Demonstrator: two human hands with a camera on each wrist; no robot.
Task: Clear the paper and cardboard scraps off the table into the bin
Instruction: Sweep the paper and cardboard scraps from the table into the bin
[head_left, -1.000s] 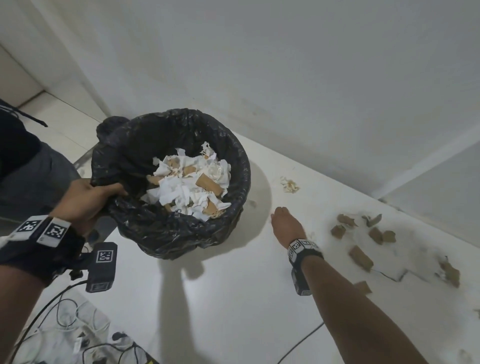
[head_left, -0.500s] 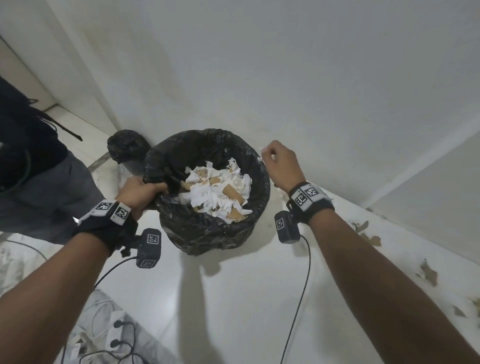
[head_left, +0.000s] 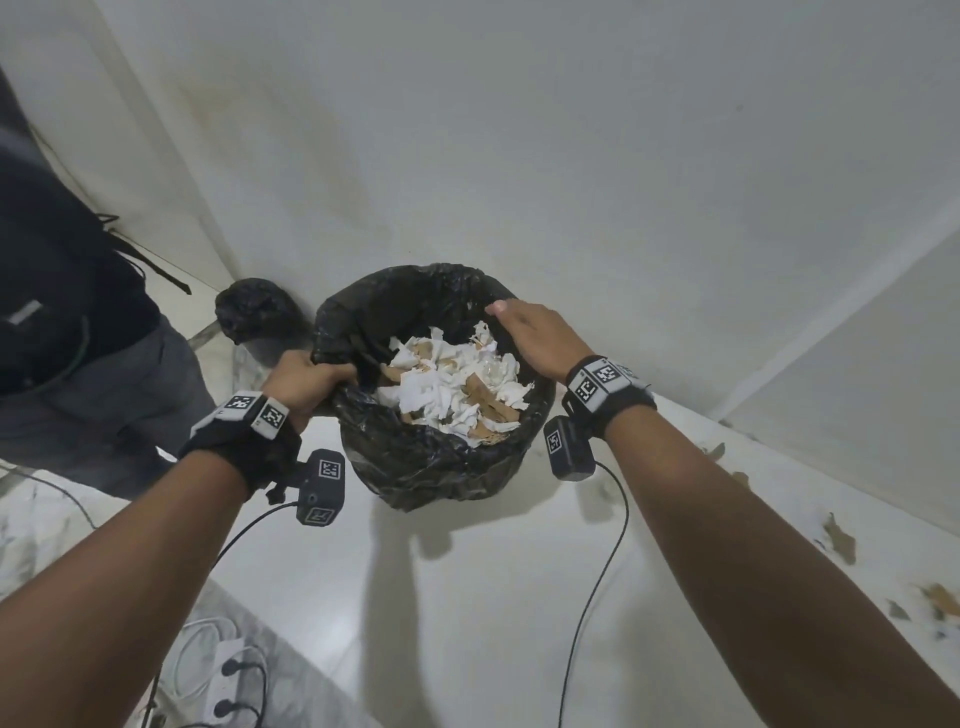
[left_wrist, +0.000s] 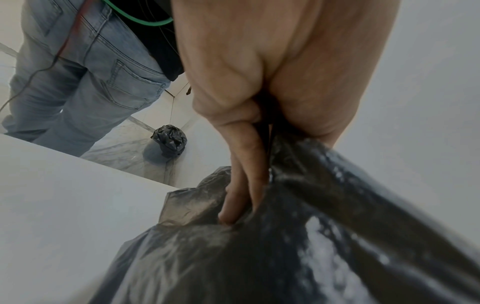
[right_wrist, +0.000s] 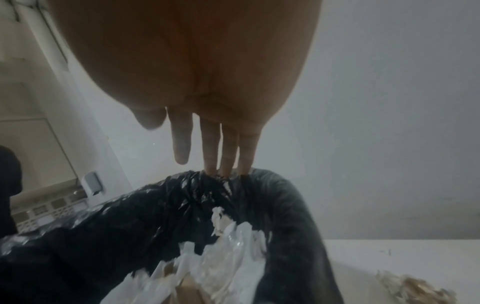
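A bin lined with a black bag (head_left: 431, 467) stands on the white table (head_left: 467, 597) near its far left corner. White paper and brown cardboard scraps (head_left: 452, 384) fill it. My left hand (head_left: 306, 382) grips the liner at the bin's left rim, fingers (left_wrist: 241, 185) curled into the plastic (left_wrist: 259, 257). My right hand (head_left: 530, 332) lies over the far right rim. In the right wrist view its fingers (right_wrist: 215, 148) are straight, their tips touching the liner (right_wrist: 155, 205), and they hold nothing. Cardboard scraps (head_left: 839, 540) lie on the table at the right, one clump (right_wrist: 410, 288) close to the bin.
Another person in jeans (head_left: 78, 389) stands left of the table. A balled black bag (head_left: 257, 309) sits on the floor in the corner. Cables and a power strip (head_left: 223, 675) lie on the floor at bottom left. A white wall rises close behind the bin.
My right hand left the table by the scraps, rose to the bin and now rests on its far right rim. My left hand kept its grip on the liner.
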